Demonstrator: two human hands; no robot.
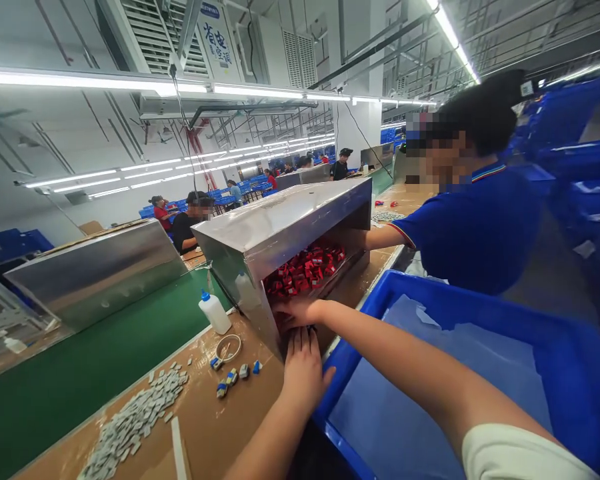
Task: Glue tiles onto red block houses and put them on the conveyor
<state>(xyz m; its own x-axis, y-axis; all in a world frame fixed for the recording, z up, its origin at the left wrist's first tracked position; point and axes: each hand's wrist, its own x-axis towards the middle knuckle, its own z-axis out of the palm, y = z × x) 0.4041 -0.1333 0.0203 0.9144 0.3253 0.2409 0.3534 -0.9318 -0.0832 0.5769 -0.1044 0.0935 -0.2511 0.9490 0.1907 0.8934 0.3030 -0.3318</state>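
Two hands at the mouth of a metal box of red parts

The heap of red parts [305,270] lies inside the metal box [275,213], seen through its long side opening; with that heap as the clock's centre and twelve at the top of the view, the person's right hand [300,310] is just off at six o'clock, its fingers running into the shaded corner of the box, so one cannot tell how far they are curled or what they hold; the left hand [304,367] is farther out at six, fingers straight and side by side, thumb well apart, nothing held between them, fingertips near the other hand; at between two and three a co-worker's arm [383,235] reaches into the box, its hand too shaded to make out; at four stands a blue bin [575,373] with pale sheets [500,353] inside; towards eight, on the brown table [250,407], come a white ring [241,345], small blue-and-white pieces [232,377] and, farther out, a pile of grey flat pieces [140,417]; between eight and nine a blue-capped white bottle [215,315] stands near a green belt [105,353]
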